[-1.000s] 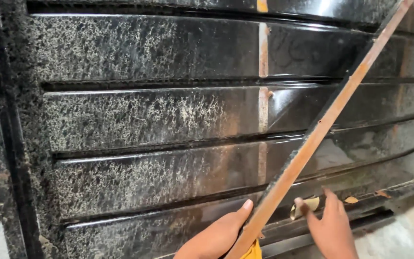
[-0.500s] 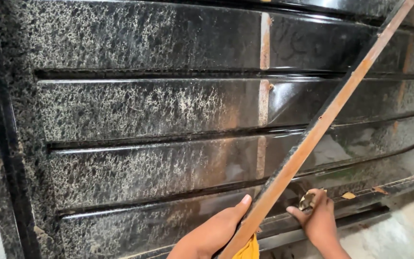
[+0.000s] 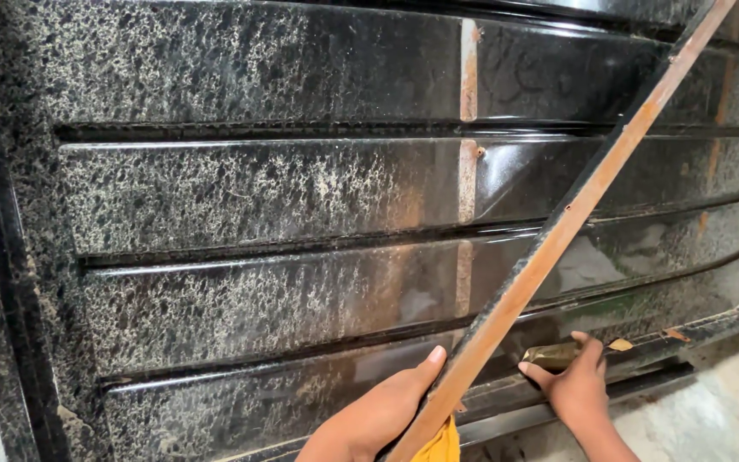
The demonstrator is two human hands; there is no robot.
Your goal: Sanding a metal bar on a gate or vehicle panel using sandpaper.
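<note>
Long rusty orange-brown metal bar (image 3: 558, 231) leans diagonally across black speckled ribbed metal panel (image 3: 258, 197). Left hand (image 3: 378, 411) closed around bar's lower end, thumb up, above a yellow cloth (image 3: 440, 445). Right hand (image 3: 576, 385) pinches small brass-coloured piece (image 3: 551, 354) against panel's bottom ledge.

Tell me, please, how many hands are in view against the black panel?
2: the left hand steadies the rusty bar at bottom centre; the right hand presses a small brass-coloured piece lower right.

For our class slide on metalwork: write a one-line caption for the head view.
Left hand steadies a rusty angle bar against a black louvred gate; right hand holds a brass-coloured piece.
</note>
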